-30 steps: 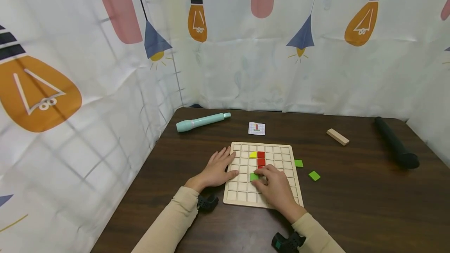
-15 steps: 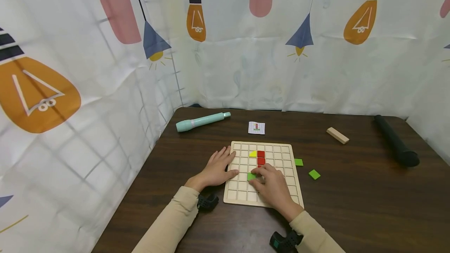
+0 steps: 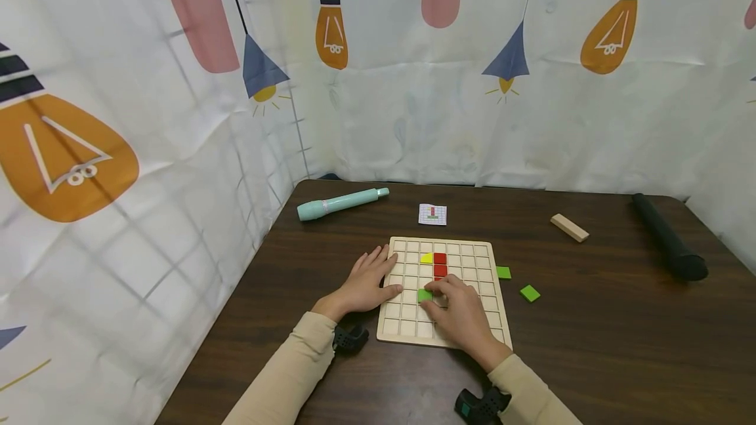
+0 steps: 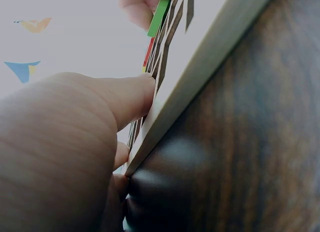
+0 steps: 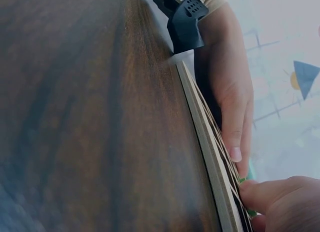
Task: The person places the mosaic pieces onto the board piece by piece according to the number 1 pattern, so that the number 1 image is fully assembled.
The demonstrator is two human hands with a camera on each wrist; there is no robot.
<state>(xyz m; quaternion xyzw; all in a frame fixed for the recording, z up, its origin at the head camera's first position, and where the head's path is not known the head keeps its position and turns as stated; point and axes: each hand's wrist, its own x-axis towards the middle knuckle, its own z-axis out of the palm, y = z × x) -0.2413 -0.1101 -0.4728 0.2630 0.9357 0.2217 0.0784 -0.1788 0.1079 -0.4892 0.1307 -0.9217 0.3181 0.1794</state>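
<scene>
A light wooden grid board (image 3: 407, 328) lies on the dark table. My left hand (image 3: 363, 284) rests on its left edge with the fingers spread and straight. Over the middle of the board, my right hand (image 3: 463, 317) pinches a green square tile (image 3: 424, 296) between thumb and forefinger. In the left wrist view that green tile (image 4: 159, 17) stands at the grid surface under the right fingertips. Red tiles (image 3: 440, 258) sit in a column farther up the board, partly hidden by the right hand at their lower end. Beside the top one is a yellow slanted piece (image 3: 428, 258).
Right of the board lie two green tiles, one green tile (image 3: 503, 273) near its edge and another green tile (image 3: 529, 293) farther out. Behind are a small patterned card (image 3: 432, 214), a mint-coloured tube (image 3: 342, 204), a wooden block (image 3: 569, 227) and a dark cylindrical object (image 3: 669, 238).
The green tile and my right fingers have shifted slightly left across the board. My left hand has stayed in place on the edge.
</scene>
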